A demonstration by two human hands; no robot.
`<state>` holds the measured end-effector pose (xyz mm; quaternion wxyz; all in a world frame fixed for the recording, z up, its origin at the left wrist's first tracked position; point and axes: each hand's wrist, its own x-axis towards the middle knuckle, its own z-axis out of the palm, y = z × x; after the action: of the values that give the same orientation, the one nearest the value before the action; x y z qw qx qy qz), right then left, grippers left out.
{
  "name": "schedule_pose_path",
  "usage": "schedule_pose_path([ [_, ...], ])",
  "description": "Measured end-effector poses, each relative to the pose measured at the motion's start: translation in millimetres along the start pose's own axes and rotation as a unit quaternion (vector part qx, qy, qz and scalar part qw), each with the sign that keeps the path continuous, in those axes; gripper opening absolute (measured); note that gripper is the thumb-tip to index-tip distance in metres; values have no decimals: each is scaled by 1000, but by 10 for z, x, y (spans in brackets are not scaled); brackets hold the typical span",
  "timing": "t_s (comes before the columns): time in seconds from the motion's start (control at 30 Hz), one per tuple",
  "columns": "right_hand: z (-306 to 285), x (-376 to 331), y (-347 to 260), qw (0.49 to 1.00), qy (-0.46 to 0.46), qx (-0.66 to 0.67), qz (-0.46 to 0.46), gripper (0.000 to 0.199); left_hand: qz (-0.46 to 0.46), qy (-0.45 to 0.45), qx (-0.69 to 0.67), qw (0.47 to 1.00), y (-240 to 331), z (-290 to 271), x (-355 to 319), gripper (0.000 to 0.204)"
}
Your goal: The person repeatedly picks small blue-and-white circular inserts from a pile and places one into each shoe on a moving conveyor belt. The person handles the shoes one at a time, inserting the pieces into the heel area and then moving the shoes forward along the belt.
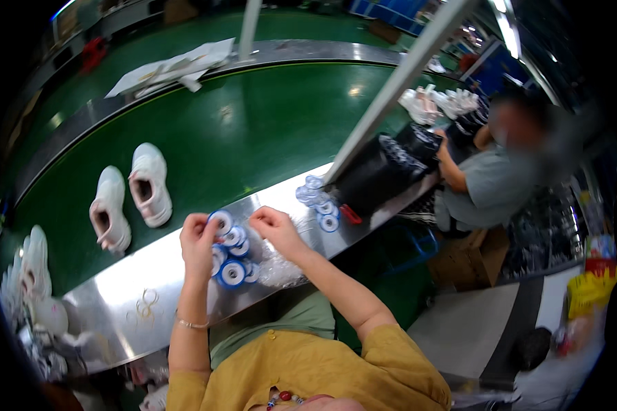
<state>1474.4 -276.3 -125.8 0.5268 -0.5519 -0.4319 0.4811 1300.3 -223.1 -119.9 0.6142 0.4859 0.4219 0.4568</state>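
My left hand [197, 241] is closed, its fingertips pinching the edge of a blue-rimmed white spool [221, 222]. Just to the right, my right hand [275, 229] is raised with thumb and fingertips pressed together. Anything between those fingertips is too small to make out. Below and between the hands, several more blue-and-white spools [232, 273] are heaped on the metal ledge. Crumpled clear plastic [280, 268] lies beside the heap, under my right forearm.
White-and-pink sneakers [151, 185] stand on the green belt [253, 130]. Thin loops [144, 303] lie on the metal ledge [110, 301]. Further right are more spools [328, 218], a red object [350, 214], a slanting post [391, 96], black bags [370, 171] and a seated person [497, 181].
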Motion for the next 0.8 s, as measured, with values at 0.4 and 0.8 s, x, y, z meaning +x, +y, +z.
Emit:
schedule_pose_path([
  [0.4, 1380, 22, 54, 993, 38, -85, -65, 8, -23, 20, -258, 966, -24, -1011, -89, 12],
  [0.8, 1667, -47, 229, 998, 27, -33, -46, 7, -4, -9, -296, 955, -40, -1280, -353, 6],
])
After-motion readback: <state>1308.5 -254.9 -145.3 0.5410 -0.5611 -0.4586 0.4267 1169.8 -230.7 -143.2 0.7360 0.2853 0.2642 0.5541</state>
